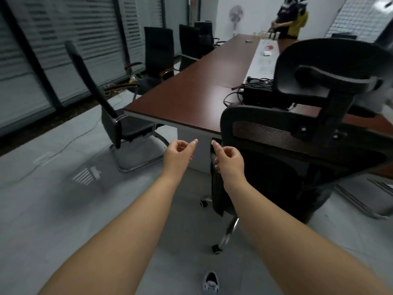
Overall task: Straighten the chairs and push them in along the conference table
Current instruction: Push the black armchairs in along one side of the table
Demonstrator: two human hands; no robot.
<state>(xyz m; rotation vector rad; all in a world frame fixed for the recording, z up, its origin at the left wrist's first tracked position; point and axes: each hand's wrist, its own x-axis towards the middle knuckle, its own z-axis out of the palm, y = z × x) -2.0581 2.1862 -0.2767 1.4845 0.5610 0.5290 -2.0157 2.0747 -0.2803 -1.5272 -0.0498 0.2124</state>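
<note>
Room: long brown table (191, 99) ran to the far wall | left hand (178, 155) and right hand (230, 159) empty, fingers loosely curled, forefingers out; touching nothing | mesh chair (297, 167) just right, askew; side chair (119, 124) stood off the corner | advice: grip the backrest, square it, push straight.

No text, label, brand, number or sign can be read anywhere in this view. The board (359, 17) leaning at the far right wall shows a grid of small marks, too blurred to make out. The dark shirt (287, 9) of a person at the far end bears a reddish print, also illegible.
</note>
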